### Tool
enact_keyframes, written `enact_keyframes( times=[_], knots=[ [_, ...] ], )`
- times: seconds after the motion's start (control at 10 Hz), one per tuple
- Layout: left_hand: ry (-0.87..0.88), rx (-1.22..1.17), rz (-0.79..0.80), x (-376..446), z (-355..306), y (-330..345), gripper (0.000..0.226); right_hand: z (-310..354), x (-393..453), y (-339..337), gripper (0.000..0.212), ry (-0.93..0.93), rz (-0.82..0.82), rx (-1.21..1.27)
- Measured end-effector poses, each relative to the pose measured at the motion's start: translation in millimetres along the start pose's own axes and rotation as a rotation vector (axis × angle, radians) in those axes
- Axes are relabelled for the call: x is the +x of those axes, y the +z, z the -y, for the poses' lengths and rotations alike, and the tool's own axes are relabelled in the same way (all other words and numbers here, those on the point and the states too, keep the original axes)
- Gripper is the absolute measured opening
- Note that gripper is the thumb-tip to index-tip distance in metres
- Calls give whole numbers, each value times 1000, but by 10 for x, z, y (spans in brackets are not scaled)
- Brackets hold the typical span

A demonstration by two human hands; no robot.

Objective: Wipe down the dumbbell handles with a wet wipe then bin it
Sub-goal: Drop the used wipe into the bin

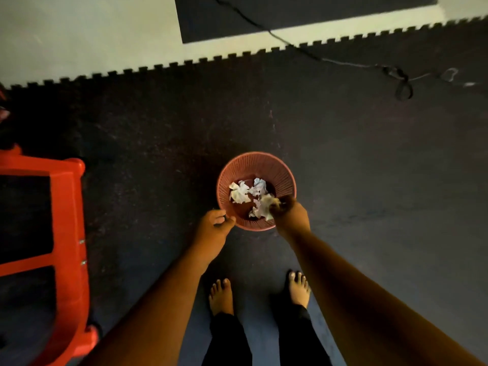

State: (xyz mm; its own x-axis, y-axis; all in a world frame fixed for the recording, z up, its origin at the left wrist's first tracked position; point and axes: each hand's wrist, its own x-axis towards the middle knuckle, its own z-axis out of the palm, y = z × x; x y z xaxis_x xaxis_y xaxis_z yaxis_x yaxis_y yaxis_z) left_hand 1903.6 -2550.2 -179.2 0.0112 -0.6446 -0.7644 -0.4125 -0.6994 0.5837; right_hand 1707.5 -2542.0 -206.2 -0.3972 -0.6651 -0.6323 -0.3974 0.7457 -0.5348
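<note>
Right hand (286, 215) pinches a wipe (264, 206) over the bin (232, 170), at its 4 o'clock rim. Left hand (214, 225), fingers loosely curled and holding nothing, hangs at 8 o'clock.

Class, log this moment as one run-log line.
step: binning | right hand: holds wipe over bin | left hand: empty, at rim

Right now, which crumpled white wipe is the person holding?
The crumpled white wipe pinched by the right hand above the pink bin's near rim; others lie loose inside.
</note>
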Motion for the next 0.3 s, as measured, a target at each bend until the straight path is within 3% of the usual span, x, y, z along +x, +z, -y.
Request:
enact_keyframes(
  times=[0.2, 0.3],
  knots=[
    [-42, -18, 16, 789, 367, 424, 45, -494, 796, 529, 42, 24, 43, -51],
    [-46, -27, 21, 932, 380, 515, 47, -580, 888, 594, 58, 11, 82, -54]
  ],
)
